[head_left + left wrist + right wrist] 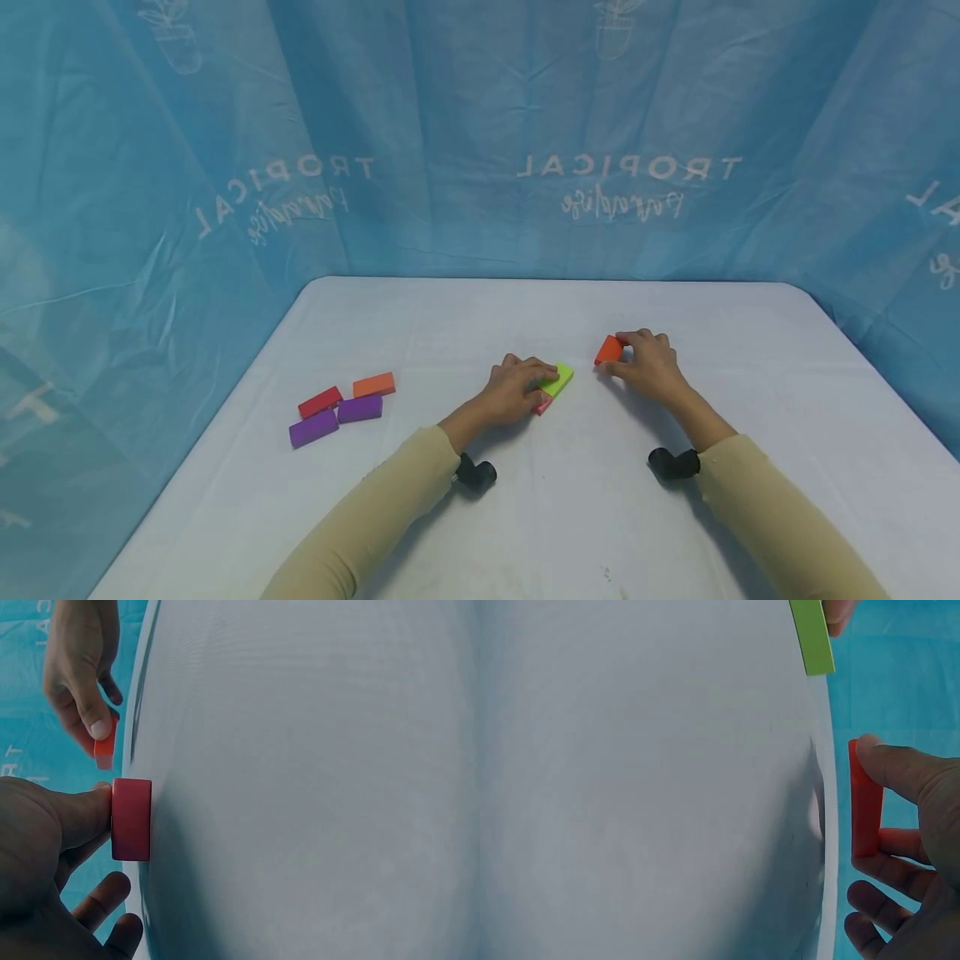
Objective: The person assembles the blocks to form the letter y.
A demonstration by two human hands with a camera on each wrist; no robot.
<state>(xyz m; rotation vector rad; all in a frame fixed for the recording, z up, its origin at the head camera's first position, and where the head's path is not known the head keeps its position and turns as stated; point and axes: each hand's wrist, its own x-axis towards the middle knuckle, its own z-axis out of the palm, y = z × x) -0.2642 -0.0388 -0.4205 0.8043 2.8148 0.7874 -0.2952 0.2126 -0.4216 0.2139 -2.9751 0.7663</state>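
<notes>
My left hand (513, 390) grips a lime green block (561, 380) and a pink block (543, 405) that lie against each other, near the middle of the white table (585, 517). From the left wrist, the pink block (131, 820) faces the camera beside the thumb, and the green one is hidden. To the right, my right hand (651, 367) pinches an orange-red block (609, 350) between thumb and fingers. In the right wrist view this block (866, 801) spans from thumb to fingertips, and the green block's end (815, 645) shows above, apart from it.
A loose group sits at the table's left: a red block (320, 402), an orange block (373, 384) and two purple blocks (313, 428). Behind the table hangs a blue printed curtain (465, 225). Dark wrist-worn devices (476, 477) stick out inward from both sleeves.
</notes>
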